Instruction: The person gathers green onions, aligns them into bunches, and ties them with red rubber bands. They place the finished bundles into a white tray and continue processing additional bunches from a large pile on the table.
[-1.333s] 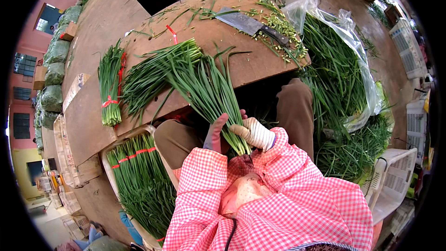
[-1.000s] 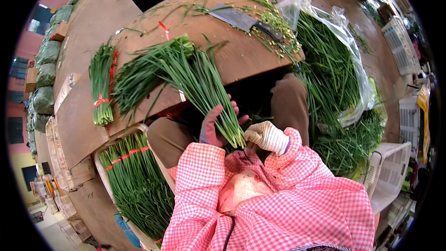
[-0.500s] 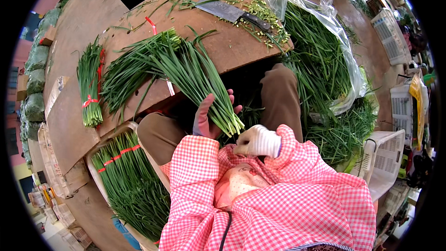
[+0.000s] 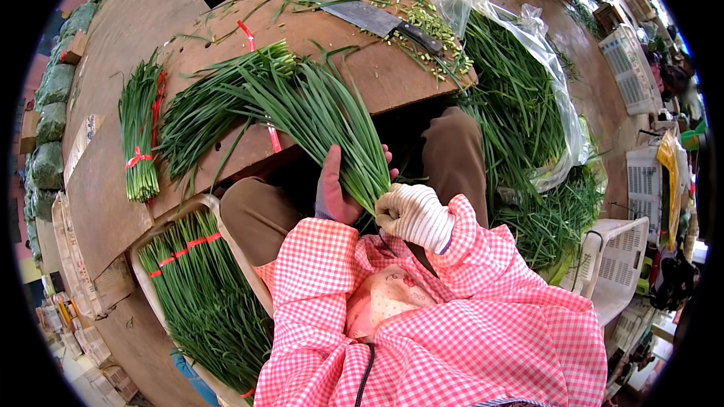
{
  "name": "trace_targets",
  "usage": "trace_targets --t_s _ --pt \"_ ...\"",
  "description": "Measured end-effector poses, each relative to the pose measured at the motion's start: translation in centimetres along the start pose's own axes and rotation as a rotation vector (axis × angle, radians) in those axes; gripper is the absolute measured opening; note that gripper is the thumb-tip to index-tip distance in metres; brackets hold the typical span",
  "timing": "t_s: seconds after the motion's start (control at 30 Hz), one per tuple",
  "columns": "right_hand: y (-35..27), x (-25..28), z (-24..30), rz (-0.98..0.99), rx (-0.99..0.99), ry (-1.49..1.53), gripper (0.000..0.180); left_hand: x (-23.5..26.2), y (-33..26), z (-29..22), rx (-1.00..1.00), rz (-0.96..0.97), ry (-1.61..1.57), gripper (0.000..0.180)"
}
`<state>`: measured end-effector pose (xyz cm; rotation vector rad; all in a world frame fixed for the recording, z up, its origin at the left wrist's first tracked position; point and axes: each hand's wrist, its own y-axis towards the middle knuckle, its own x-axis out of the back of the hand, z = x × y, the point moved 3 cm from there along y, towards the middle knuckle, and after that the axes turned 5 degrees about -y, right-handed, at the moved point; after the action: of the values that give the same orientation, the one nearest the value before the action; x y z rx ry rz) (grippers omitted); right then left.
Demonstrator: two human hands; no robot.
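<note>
Two hands hold a bunch of long green leaves [image 4: 343, 132] at the near edge of the brown surface [image 4: 392, 68]. The left hand [image 4: 337, 188] cups it, thumb up along one side and fingertips showing on the other. The right hand [image 4: 418, 212], in a pale striped glove, is closed over the stem ends, which it covers. The far part of the bunch reaches over the surface's near edge and overlaps a loose pile of greens [image 4: 200, 117] lying there. On the surface's left side is a smaller bundle [image 4: 139, 128] bound with red ribbon. Toward the surface's far right lies a knife [image 4: 369, 16] with a dark handle, beside chopped green scraps [image 4: 426, 26]. Just right of the surface, more greens [image 4: 513, 83] fill a clear plastic bag [image 4: 554, 68]. Near the surface's front left corner, a pale crate [image 4: 137, 258] holds red-banded bundles [image 4: 211, 301].
</note>
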<state>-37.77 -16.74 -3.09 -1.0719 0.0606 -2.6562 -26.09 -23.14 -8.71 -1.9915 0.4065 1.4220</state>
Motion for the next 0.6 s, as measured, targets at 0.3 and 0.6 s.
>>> trace_targets --t_s 0.3,0.6 --pt "3.1 2.1 1.1 -0.097 -0.065 -0.213 0.034 1.0 1.0 0.4 -0.056 0.098 0.000 0.059" --pt "3.5 0.1 -0.6 -0.334 -0.077 0.163 0.020 1.8 0.8 0.8 -0.041 0.060 -0.045 0.038"
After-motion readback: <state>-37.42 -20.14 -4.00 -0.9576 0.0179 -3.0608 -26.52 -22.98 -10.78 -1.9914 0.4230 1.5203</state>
